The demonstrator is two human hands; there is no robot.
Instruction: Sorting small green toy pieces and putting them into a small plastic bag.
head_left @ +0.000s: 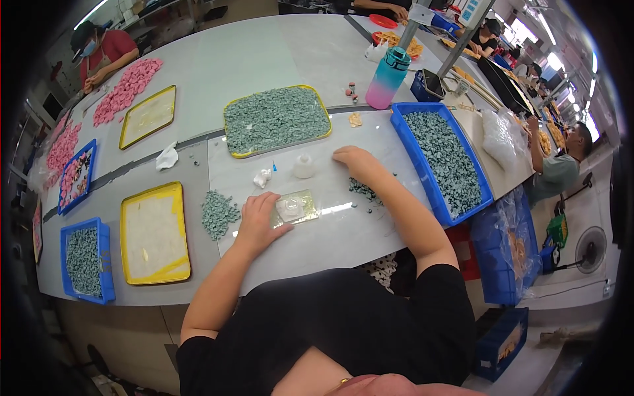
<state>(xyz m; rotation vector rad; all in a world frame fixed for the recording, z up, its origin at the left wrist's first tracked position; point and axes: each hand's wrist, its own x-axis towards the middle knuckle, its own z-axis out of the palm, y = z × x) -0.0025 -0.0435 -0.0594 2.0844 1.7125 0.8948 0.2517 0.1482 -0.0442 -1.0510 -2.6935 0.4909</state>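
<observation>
My left hand [256,221] grips the left edge of a small clear plate [308,205], thumb at its near corner and fingers at its far one. A whitish patch lies on the plate. My right hand [356,162] is farther off to the right, low over the table, its fingers bent together; what they hold, if anything, is hidden. Beside its wrist lies a small heap of dark green pieces [362,189]. Between the hands stand a white squeeze bottle [304,167], a crumpled white tissue [261,178] and a blue needle tip [274,166].
A yellow-rimmed tray of grey-green pieces [277,119] lies ahead, a blue bin of them [487,191] at right. More pieces [219,214] lie left, by a yellow tray [185,244] and blue bin [65,264]. A bottle [386,79] stands far right. Co-workers sit around.
</observation>
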